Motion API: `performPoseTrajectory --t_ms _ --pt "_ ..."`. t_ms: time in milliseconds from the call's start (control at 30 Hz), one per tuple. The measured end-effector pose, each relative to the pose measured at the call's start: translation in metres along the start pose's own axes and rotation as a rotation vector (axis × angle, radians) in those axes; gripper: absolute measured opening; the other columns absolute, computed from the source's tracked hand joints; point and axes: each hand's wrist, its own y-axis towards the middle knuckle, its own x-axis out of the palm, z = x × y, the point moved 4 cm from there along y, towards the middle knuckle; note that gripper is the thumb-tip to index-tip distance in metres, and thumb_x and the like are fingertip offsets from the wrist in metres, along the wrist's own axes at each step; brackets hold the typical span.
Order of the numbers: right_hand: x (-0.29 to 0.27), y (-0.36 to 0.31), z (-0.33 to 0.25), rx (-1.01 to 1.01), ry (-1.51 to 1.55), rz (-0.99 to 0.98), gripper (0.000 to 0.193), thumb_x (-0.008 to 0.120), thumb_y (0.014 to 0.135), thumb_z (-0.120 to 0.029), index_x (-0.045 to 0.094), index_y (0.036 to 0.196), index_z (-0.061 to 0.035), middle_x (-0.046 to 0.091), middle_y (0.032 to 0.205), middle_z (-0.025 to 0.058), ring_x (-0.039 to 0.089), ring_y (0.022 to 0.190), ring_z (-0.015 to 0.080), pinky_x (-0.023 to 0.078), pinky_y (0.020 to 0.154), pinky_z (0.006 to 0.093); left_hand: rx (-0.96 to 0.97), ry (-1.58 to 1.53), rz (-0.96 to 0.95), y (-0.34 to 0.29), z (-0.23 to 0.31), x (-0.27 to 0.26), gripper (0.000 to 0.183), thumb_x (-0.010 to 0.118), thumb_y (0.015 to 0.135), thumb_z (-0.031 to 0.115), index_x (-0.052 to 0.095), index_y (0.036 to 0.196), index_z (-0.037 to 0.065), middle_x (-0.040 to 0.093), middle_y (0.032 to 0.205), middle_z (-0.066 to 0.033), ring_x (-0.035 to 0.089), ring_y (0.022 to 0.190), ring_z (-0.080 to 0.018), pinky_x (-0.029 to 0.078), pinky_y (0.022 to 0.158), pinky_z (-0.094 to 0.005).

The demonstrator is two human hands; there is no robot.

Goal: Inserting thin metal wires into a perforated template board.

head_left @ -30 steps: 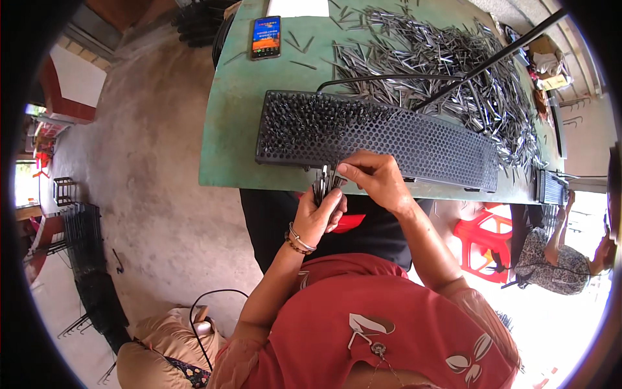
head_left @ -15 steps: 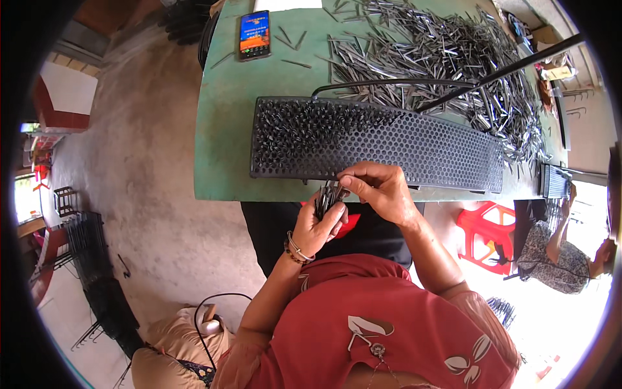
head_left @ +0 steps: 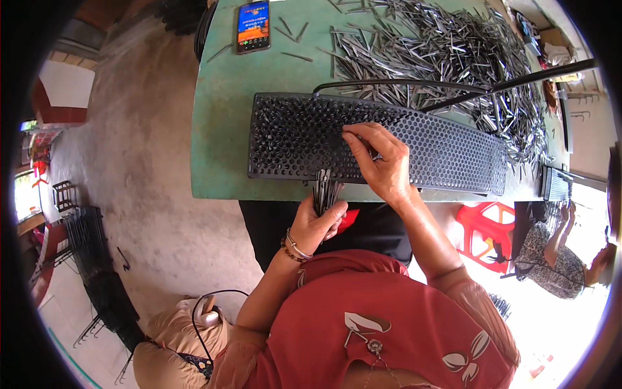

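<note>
A long black perforated panel [head_left: 453, 152] lies along the near edge of the green table [head_left: 223, 123], its surface full of small round holes. Dark thin strips [head_left: 285, 133] stand upright in the holes across its left part; the holes on the right show bare. My left hand [head_left: 314, 223] is closed around a bundle of thin dark metal strips [head_left: 324, 188], tips up, just in front of the panel's near edge. Over the panel's middle, my right hand [head_left: 387, 162] has thumb and forefinger pinched together at the border of the filled holes. Whatever sits between those fingertips is too small to make out.
Loose metal strips [head_left: 434, 55] lie in a large heap behind the panel. A phone [head_left: 253, 27] with a lit screen rests at the far left of the table. A black rod [head_left: 544, 74] slants over the right side. Beyond the table stand a red stool [head_left: 470, 227] and another person [head_left: 551, 262].
My right hand has moved from the bundle in my left hand up and forward onto the panel. My left hand still holds the bundle in nearly the same place.
</note>
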Motion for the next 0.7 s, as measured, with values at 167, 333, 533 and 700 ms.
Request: performPoseTrajectory --t_ms 167,333,533,700 --pt "0.0007 0.0014 -0.0017 -0.085 -0.056 -0.049 0.015 0.066 0.08 0.001 0.066 0.095 0.0 0.066 0.088 0.012 0.065 0.074 0.0203 0.052 0.064 0.0275 0.005 -0.003 0.013 -0.0001 0.0017 0.0008 0.027 0.061 0.089 0.011 0.051 0.112 0.002 0.048 0.061 0.0022 0.038 0.046 -0.0029 0.03 0.038 -0.0199" --pt "0.0051 0.0 -0.002 -0.264 -0.179 -0.113 0.016 0.069 0.077 -0.001 0.067 0.094 -0.0016 0.064 0.089 0.0108 0.064 0.071 0.0227 0.052 0.063 0.0296 -0.026 0.02 0.044 -0.0006 0.004 -0.0001 0.026 0.059 0.09 0.011 0.05 0.113 0.001 0.053 0.067 -0.0002 0.043 0.048 -0.0038 0.034 0.038 -0.0203" --pt "0.005 0.0 -0.0077 -0.228 -0.263 -0.164 0.016 0.071 0.077 -0.007 0.068 0.092 -0.0035 0.06 0.091 0.0081 0.062 0.069 0.0222 0.05 0.059 0.0312 0.046 0.001 0.014 -0.0009 0.0038 0.0008 0.02 0.055 0.093 0.013 0.051 0.11 0.002 0.056 0.074 -0.0032 0.046 0.05 -0.0052 0.036 0.037 -0.0201" --pt "0.008 -0.0015 -0.0085 -0.197 -0.274 -0.139 0.014 0.072 0.077 -0.008 0.067 0.089 -0.0028 0.059 0.089 0.0084 0.062 0.07 0.0234 0.05 0.058 0.0324 0.084 -0.021 0.003 -0.0005 0.0001 -0.0013 0.02 0.055 0.093 0.013 0.051 0.109 0.002 0.056 0.075 -0.0039 0.045 0.049 -0.0051 0.035 0.037 -0.02"
